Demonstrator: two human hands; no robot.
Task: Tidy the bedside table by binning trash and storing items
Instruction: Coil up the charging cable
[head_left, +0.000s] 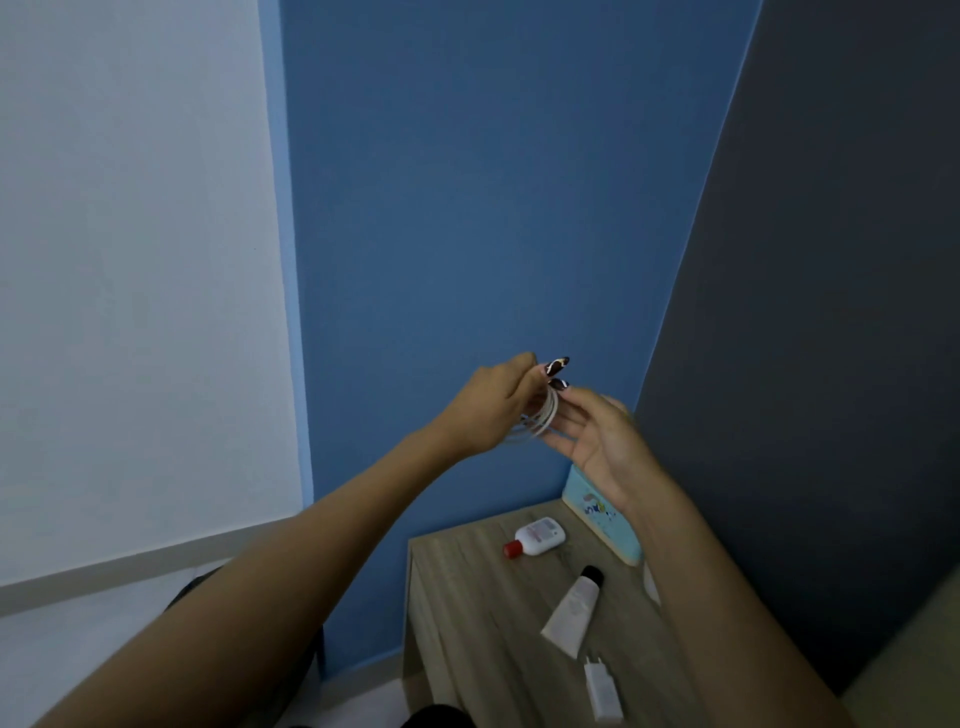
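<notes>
Both hands are raised in front of the blue wall, above the wooden bedside table (467, 597). My left hand (493, 405) pinches a coiled white cable (540, 421) at its top. My right hand (597, 431) has its fingers spread against the coil's right side, touching the loops. On the table lie a small white bottle with a red cap (537, 536), a white tube with a black cap (574, 608) and a white charger plug (602, 688). A light blue box (597, 514) stands at the table's back right, partly hidden by my right forearm.
A dark grey headboard panel (831, 312) rises to the right of the table. A white wall (130, 260) with a grey skirting stands on the left. A dark object (192, 592) lies on the floor behind my left forearm.
</notes>
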